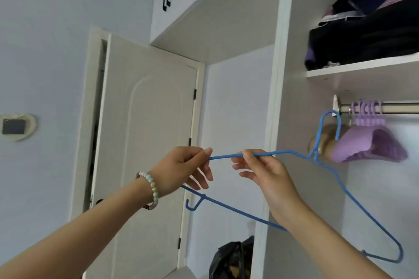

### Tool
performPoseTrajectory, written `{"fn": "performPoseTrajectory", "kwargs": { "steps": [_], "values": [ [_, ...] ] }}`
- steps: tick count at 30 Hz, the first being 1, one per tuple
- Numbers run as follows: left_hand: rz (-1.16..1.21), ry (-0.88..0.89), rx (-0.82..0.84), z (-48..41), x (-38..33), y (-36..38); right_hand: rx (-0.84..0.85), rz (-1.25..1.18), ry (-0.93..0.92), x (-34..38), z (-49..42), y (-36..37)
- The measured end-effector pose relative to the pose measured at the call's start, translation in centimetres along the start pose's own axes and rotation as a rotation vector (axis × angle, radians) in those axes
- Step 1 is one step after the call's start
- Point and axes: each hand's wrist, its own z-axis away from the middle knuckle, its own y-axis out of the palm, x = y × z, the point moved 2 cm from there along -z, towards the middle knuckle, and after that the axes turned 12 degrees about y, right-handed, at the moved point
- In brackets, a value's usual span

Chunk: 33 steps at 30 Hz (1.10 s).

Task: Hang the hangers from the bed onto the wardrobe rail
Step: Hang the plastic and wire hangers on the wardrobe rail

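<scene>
A thin blue wire hanger [353,197] is held up in front of the open wardrobe. My left hand [183,170] pinches the end of its upper arm. My right hand [263,170] pinches the same arm a little further right. The hanger's hook [328,124] points up and sits just left of and below the metal wardrobe rail [399,107], apart from it. Several purple hangers [369,138] hang bunched at the rail's left end.
A white shelf [362,68] above the rail holds dark folded clothes [367,38]. The wardrobe's side panel [278,88] stands between my hands and the rail. A white door [147,142] is at the left, and a black bag [233,258] lies below.
</scene>
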Motion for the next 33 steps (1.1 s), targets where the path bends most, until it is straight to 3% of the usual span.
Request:
{"fn": "performPoseTrajectory", "kwargs": {
  "steps": [7,19,25,33],
  "values": [
    [0.141,0.052,-0.063,-7.0,-2.7,12.3,-0.133,-0.131,0.015,2.4,-1.7,-12.0],
    [0.333,0.021,-0.115,-17.4,-4.7,28.0,-0.434,-0.123,-0.108,4.0,-6.9,-24.6],
    [0.164,0.075,-0.051,-21.2,-3.8,31.6,-0.470,-0.026,-0.032,2.9,-10.1,-30.8],
    [-0.018,-0.051,0.185,-22.3,-3.0,32.9,-0.433,0.054,0.007,2.0,-11.3,-33.7]
  ]
}}
